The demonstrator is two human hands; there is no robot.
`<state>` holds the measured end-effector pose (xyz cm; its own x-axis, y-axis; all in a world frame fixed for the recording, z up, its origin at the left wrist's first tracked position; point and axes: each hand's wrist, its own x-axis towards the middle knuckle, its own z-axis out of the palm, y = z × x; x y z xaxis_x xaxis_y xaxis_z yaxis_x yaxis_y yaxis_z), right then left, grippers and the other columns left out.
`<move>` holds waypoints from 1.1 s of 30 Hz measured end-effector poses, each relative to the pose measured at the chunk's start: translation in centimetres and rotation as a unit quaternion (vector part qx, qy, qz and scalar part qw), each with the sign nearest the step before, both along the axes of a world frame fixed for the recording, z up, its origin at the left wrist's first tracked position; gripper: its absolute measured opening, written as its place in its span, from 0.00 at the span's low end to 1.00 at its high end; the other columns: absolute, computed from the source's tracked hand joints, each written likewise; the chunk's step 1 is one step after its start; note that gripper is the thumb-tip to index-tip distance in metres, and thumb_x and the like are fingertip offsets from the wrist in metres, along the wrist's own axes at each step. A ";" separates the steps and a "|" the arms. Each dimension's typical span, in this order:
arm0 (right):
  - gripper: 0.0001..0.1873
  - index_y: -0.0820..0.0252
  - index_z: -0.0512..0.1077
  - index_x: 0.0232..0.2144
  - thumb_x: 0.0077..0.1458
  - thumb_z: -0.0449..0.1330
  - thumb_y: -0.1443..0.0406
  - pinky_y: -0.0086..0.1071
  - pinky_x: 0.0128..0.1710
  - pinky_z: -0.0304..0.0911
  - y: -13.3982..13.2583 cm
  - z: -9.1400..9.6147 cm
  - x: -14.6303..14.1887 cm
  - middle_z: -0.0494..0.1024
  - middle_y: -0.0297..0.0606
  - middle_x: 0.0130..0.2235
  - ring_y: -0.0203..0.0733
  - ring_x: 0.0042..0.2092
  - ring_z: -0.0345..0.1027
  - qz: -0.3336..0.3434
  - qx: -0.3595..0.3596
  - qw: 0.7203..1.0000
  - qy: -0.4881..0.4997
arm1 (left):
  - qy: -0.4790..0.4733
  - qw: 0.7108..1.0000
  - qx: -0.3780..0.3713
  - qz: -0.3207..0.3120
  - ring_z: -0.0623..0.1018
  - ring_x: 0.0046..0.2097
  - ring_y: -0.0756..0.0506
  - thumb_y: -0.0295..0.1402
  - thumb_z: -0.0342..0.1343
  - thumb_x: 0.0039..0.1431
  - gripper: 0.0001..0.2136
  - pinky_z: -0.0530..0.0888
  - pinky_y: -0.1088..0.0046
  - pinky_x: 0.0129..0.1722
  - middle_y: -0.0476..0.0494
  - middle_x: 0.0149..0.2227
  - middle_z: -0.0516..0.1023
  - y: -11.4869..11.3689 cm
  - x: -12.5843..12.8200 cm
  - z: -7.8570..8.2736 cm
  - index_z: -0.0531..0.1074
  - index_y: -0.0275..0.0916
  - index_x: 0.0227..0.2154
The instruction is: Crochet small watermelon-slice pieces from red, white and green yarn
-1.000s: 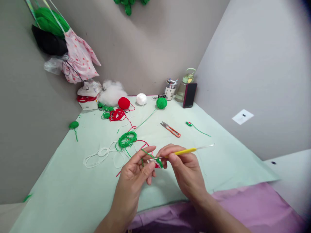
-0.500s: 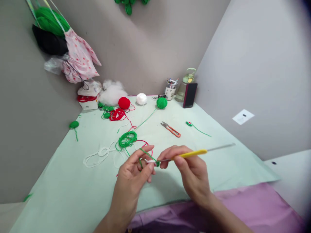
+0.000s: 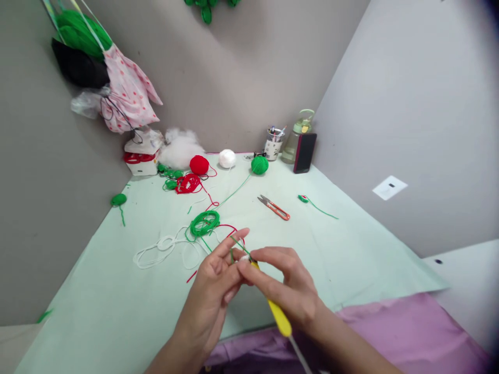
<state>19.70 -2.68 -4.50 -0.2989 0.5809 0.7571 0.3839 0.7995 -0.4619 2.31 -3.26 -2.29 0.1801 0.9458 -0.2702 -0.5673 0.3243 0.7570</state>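
My left hand (image 3: 218, 280) pinches a small crochet piece (image 3: 244, 258), white where it shows; the fingers hide most of it. A strand of green yarn (image 3: 238, 243) runs over the raised left index finger to the work. Close against it, my right hand (image 3: 290, 283) is closed on a crochet hook (image 3: 279, 316) with a yellow handle. The handle slants down toward me below the palm, its metal shaft sticking out at the bottom. The hook's working tip is hidden among the fingers. Both hands meet above the table's front part.
Beyond my hands lie a green yarn coil (image 3: 205, 223), white yarn loops (image 3: 163, 249) and orange thread snips (image 3: 275, 208). Red (image 3: 199, 165), white (image 3: 227, 159) and green yarn balls (image 3: 259, 165) sit farther back. A phone (image 3: 305, 153) leans on a bottle (image 3: 290, 145); right lies a small crocheted piece (image 3: 303, 198).
The hook's handle has swung from pointing right to pointing down toward me. My right fingers have moved left, up against the crochet piece and my left thumb.
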 end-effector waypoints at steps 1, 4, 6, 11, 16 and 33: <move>0.20 0.44 0.81 0.56 0.68 0.64 0.70 0.40 0.43 0.80 0.0 0.2 -0.1 0.86 0.41 0.46 0.49 0.45 0.82 0.001 -0.020 0.999 0.034 | -0.023 0.999 -0.016 -0.016 0.59 0.23 0.57 0.38 0.77 0.53 0.23 0.70 0.81 0.31 0.57 0.23 0.68 0.1 -0.1 0.0 0.85 0.44 0.53; 0.14 0.49 0.83 0.50 0.73 0.58 0.68 0.38 0.39 0.77 0.4 0.9 -0.4 0.84 0.39 0.38 0.44 0.38 0.79 0.028 -0.132 0.974 0.183 | -0.027 0.999 -0.027 0.011 0.64 0.25 0.54 0.36 0.76 0.54 0.19 0.75 0.78 0.40 0.59 0.18 0.63 0.4 -0.4 0.0 0.87 0.42 0.50; 0.12 0.51 0.84 0.45 0.73 0.59 0.64 0.36 0.35 0.75 0.9 1.3 -0.7 0.82 0.38 0.36 0.41 0.34 0.76 0.066 -0.190 0.946 0.255 | 0.011 0.999 -0.004 0.045 0.69 0.29 0.53 0.35 0.76 0.55 0.19 0.74 0.78 0.41 0.55 0.24 0.71 0.4 -0.3 0.1 0.86 0.44 0.50; 0.09 0.52 0.85 0.43 0.71 0.62 0.64 0.37 0.39 0.75 1.1 1.3 -1.1 0.86 0.40 0.37 0.44 0.39 0.78 0.058 -0.187 0.956 0.220 | 0.077 0.995 0.050 0.049 0.76 0.39 0.49 0.35 0.75 0.56 0.17 0.73 0.77 0.41 0.50 0.34 0.78 0.0 0.4 -0.2 0.87 0.48 0.49; 0.19 0.47 0.84 0.52 0.63 0.68 0.72 0.38 0.40 0.77 -0.2 0.6 -0.6 0.86 0.42 0.44 0.48 0.43 0.80 -0.008 -0.098 0.990 0.101 | 0.001 0.999 0.007 0.035 0.72 0.31 0.53 0.37 0.77 0.53 0.23 0.72 0.79 0.37 0.52 0.30 0.75 0.1 0.4 -0.7 0.85 0.45 0.53; 0.12 0.56 0.83 0.38 0.69 0.65 0.56 0.33 0.33 0.73 1.6 0.8 -0.5 0.83 0.37 0.34 0.38 0.31 0.75 0.126 -0.346 0.864 0.342 | 0.057 0.997 0.046 0.030 0.74 0.30 0.53 0.36 0.74 0.58 0.13 0.71 0.79 0.33 0.52 0.29 0.75 -0.2 0.1 -0.3 0.88 0.47 0.47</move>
